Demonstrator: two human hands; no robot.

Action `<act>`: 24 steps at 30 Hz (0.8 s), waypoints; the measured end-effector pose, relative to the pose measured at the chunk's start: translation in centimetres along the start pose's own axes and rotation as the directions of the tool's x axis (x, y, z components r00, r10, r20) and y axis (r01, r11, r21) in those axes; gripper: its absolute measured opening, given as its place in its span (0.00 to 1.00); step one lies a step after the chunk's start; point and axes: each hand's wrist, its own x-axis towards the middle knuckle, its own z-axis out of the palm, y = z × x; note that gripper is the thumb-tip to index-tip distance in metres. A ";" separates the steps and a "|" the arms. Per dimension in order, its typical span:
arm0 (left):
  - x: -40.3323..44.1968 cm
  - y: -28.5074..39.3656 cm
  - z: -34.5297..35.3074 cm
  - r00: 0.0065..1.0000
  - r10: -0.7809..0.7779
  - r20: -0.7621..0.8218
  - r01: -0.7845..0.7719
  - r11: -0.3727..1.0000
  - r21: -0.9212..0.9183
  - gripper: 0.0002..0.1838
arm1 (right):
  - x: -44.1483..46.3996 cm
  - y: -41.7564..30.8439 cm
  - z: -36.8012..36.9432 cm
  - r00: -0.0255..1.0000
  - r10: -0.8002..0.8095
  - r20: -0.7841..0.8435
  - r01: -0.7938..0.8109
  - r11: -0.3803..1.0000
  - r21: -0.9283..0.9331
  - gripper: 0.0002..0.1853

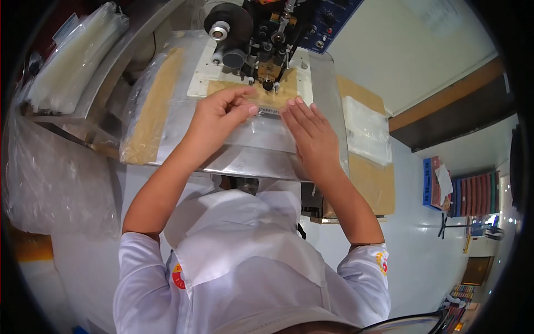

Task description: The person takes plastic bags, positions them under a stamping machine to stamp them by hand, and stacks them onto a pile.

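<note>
A clear plastic bag (266, 133) lies flat on the metal worktable, its far edge under the front of a black coding machine (270, 61). Dark printed characters show near that edge. My left hand (219, 114) is over the bag's left side, fingers bent, with a gap between thumb and forefinger. Stretched out flat, the fingers of my right hand (314, 136) rest at the right end of the printed strip. Brown tape (286, 92) covers the machine's pale base plate just beyond both hands.
Stacked clear bags (78, 61) sit on a metal shelf at the left. Brown-taped plastic (153, 106) covers the table's left side. More packed bags (367, 131) lie on cardboard at the right. A blue control panel (331, 22) stands behind the machine.
</note>
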 end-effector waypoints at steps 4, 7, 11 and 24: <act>-0.5 -1.0 -0.6 0.905 0.417 0.081 -0.383 0.720 0.579 0.14 | 0.7 1.8 1.2 0.990 0.069 0.119 -0.064 0.997 -0.048 0.26; -0.7 -1.0 -0.5 0.858 0.479 0.186 -0.449 0.522 0.725 0.14 | 1.6 2.4 1.1 0.982 0.086 0.168 -0.083 0.996 -0.027 0.25; 0.2 -1.0 -0.3 0.844 0.495 0.207 -0.451 0.445 0.774 0.15 | 3.1 3.1 1.2 0.966 0.142 0.215 -0.146 0.989 0.000 0.25; 2.4 -1.4 -0.5 0.827 0.510 0.236 -0.463 0.378 0.802 0.16 | 4.9 5.0 1.7 0.962 0.137 0.235 -0.152 0.987 0.046 0.24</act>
